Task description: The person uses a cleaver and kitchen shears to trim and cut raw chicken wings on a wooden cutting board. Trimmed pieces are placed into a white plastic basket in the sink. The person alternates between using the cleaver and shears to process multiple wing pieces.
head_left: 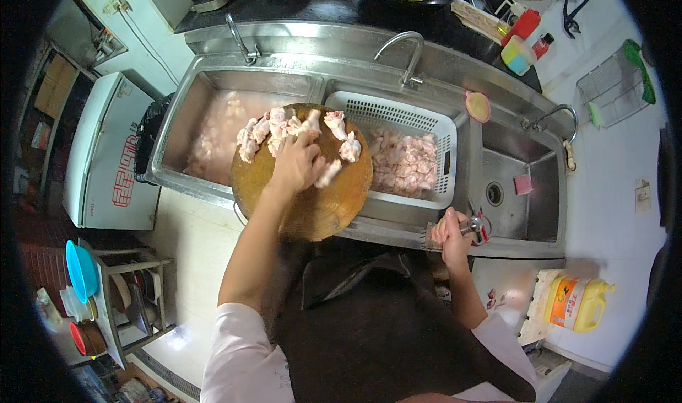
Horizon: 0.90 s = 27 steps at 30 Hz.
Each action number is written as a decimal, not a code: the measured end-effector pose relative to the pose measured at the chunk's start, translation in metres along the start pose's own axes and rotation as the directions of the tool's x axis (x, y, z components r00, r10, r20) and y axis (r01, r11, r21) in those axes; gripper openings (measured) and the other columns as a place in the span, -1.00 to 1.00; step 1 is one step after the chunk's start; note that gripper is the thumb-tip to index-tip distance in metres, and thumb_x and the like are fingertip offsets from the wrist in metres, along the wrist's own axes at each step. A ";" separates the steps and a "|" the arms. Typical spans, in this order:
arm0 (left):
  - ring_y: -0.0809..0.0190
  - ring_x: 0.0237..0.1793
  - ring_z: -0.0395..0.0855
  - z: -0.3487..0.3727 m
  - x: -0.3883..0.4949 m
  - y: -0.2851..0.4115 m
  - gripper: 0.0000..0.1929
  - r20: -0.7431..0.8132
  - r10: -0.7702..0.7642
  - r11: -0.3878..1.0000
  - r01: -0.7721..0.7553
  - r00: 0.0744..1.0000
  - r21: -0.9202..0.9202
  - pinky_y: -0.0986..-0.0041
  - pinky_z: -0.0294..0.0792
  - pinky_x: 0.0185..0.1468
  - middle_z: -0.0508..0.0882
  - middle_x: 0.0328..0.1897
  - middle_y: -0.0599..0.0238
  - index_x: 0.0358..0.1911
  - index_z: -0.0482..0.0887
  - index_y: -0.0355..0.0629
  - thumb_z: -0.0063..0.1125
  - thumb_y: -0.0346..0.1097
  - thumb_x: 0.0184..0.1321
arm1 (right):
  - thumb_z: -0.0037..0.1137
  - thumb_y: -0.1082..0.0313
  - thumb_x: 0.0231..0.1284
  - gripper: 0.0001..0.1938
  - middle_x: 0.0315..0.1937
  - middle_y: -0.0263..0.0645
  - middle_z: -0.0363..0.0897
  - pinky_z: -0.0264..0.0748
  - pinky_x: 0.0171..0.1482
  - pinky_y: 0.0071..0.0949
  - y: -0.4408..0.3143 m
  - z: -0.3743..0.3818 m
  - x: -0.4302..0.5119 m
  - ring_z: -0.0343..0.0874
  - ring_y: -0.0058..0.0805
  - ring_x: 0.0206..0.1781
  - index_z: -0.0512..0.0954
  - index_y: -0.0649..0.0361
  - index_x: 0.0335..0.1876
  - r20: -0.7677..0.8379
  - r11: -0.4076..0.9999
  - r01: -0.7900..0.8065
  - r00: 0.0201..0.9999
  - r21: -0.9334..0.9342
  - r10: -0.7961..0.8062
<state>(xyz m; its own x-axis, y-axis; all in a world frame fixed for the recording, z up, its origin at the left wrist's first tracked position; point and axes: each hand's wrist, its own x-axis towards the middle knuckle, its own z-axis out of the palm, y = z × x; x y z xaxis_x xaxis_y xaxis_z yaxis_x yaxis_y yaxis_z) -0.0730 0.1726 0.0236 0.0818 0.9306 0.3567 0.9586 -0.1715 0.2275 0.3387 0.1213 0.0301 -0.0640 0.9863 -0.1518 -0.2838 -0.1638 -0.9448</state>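
Note:
Raw chicken drumettes [278,121] lie along the far half of a round wooden chopping board [325,216], which rests across the sink's front rim and divider. My left hand [299,163] is over the board, its fingertips among the pieces. Just right of its thumb is a motion-blurred chicken piece [328,174]; whether the hand grips any piece is unclear. Over the sink's front edge, my right hand [452,239] is closed around a tool's handle with a round metal end [472,225]. The rest of that tool, perhaps a cleaver, is mostly hidden or blurred.
More chicken sits in cloudy water in the left basin [178,136]. A white perforated basket [450,179] of chicken pieces [407,160] fills the middle basin. Red-handled scissors [484,229] lie beside my right hand. Taps [407,56] stand behind; a pink sponge [523,185] lies in the right basin.

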 end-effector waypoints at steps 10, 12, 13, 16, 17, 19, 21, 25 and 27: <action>-0.17 0.19 0.71 0.020 0.042 0.069 -0.54 0.056 -0.137 0.990 0.136 0.989 0.022 -0.01 0.48 0.36 0.70 0.17 -0.09 0.16 0.65 -0.19 0.25 0.06 0.46 | 0.12 0.21 0.72 -0.48 -0.70 -0.41 0.30 0.28 -0.51 -0.41 -0.001 0.011 0.004 0.26 -0.57 -0.67 0.32 0.06 -0.56 0.012 0.996 0.022 1.000 0.089 -0.023; -0.17 0.19 0.76 0.046 0.056 0.079 -0.42 0.290 -0.311 0.950 0.295 0.905 0.098 0.05 0.58 0.24 0.73 0.18 -0.16 0.18 0.58 -0.23 0.17 0.22 0.52 | 0.11 0.21 0.72 -0.48 -0.71 -0.42 0.29 0.27 -0.52 -0.40 -0.004 0.014 0.003 0.27 -0.58 -0.67 0.33 0.07 -0.56 0.020 0.998 0.014 1.000 0.061 -0.015; -0.14 0.18 0.77 0.055 0.057 0.078 -0.43 0.303 -0.362 0.932 0.349 0.882 0.097 0.06 0.60 0.21 0.75 0.13 -0.12 0.16 0.59 -0.22 0.24 0.19 0.47 | 0.11 0.21 0.72 -0.48 -0.71 -0.42 0.29 0.27 -0.52 -0.39 -0.005 0.015 0.003 0.27 -0.58 -0.67 0.33 0.08 -0.56 0.054 0.995 0.053 0.997 0.080 -0.058; -0.22 -0.01 0.79 0.066 0.048 0.074 -0.51 0.090 -0.305 0.952 0.306 0.948 0.010 -0.02 0.66 0.03 0.76 -0.09 -0.08 0.05 0.66 -0.26 0.36 0.06 0.36 | 0.12 0.23 0.71 -0.48 -0.72 -0.42 0.27 0.27 -0.54 -0.36 -0.003 0.013 -0.001 0.24 -0.57 -0.70 0.34 0.11 -0.57 0.005 0.997 0.063 0.998 0.045 -0.064; -0.21 0.00 0.78 0.062 0.040 0.071 -0.54 0.054 -0.288 0.955 0.284 0.956 0.084 -0.02 0.64 0.05 0.76 -0.14 -0.05 0.02 0.68 -0.24 0.38 0.03 0.34 | 0.14 0.24 0.70 -0.47 -0.72 -0.43 0.27 0.27 -0.54 -0.35 -0.001 0.011 -0.003 0.22 -0.57 -0.71 0.34 0.10 -0.58 0.010 0.995 0.068 0.998 0.067 -0.069; -0.20 0.02 0.75 0.041 0.026 0.068 -0.60 0.044 -0.229 0.969 0.223 0.973 0.101 -0.03 0.61 0.10 0.76 -0.19 -0.02 -0.06 0.73 -0.22 0.44 -0.02 0.29 | 0.24 0.24 0.64 -0.49 -0.71 -0.45 0.34 0.25 -0.56 -0.41 0.006 0.005 -0.005 0.28 -0.62 -0.69 0.39 0.10 -0.58 -0.038 0.998 0.055 0.998 0.008 -0.055; -0.19 0.03 0.72 0.007 0.006 0.067 -0.67 0.088 -0.153 0.988 0.153 0.984 0.004 -0.03 0.57 0.15 0.74 -0.21 0.01 -0.15 0.77 -0.18 0.50 -0.07 0.23 | 0.29 0.23 0.61 -0.51 -0.70 -0.46 0.39 0.23 -0.56 -0.45 0.012 0.001 -0.007 0.33 -0.66 -0.67 0.42 0.10 -0.57 -0.038 0.986 0.077 0.996 -0.146 -0.083; -0.13 -0.27 0.83 -0.041 -0.030 0.096 -0.75 -0.038 -0.447 0.778 0.367 0.894 -0.510 0.11 0.63 -0.12 0.82 -0.31 -0.06 -0.22 0.82 -0.25 0.49 -0.18 0.34 | 0.33 0.19 0.58 -0.54 -0.67 -0.46 0.44 0.20 -0.57 -0.49 0.018 0.012 -0.003 0.36 -0.70 -0.64 0.46 0.11 -0.55 -0.027 0.995 -0.028 0.999 -0.100 0.026; -0.08 -0.26 0.84 -0.050 -0.051 0.105 -0.76 0.064 -0.500 0.650 0.423 0.864 -0.631 0.14 0.62 -0.13 0.84 -0.30 -0.09 -0.16 0.80 -0.29 0.41 -0.20 0.42 | 0.32 0.20 0.58 -0.56 -0.67 -0.48 0.42 0.19 -0.58 -0.50 0.018 0.032 0.002 0.35 -0.71 -0.65 0.47 0.10 -0.52 0.038 0.993 0.012 0.999 -0.117 -0.008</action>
<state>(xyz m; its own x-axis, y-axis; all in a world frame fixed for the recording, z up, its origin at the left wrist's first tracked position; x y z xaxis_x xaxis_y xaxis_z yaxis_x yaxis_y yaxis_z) 0.0095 0.0909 0.0744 -0.3911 0.9102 0.1363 0.4857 0.0783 0.8706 0.3027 0.1195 0.0216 -0.0983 0.9862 -0.1330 -0.1708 -0.1484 -0.9741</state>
